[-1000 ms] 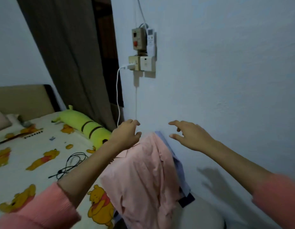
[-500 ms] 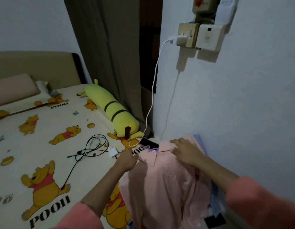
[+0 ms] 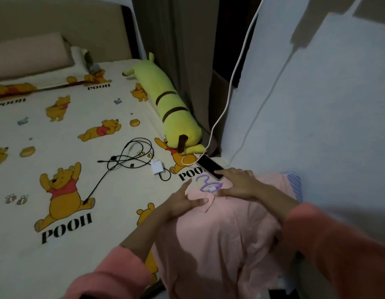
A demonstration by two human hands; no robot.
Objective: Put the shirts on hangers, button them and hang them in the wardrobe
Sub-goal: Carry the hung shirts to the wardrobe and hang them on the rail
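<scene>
While both hands [image 3: 183,203] [image 3: 239,184] press flat-fingered on the pink shirt [image 3: 219,238], its purple hanger [image 3: 208,184] mostly hides.

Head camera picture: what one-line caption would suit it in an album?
Both hands, left hand and right hand, rest at the collar of a pink shirt on a purple hanger, laid on the bed.
</scene>
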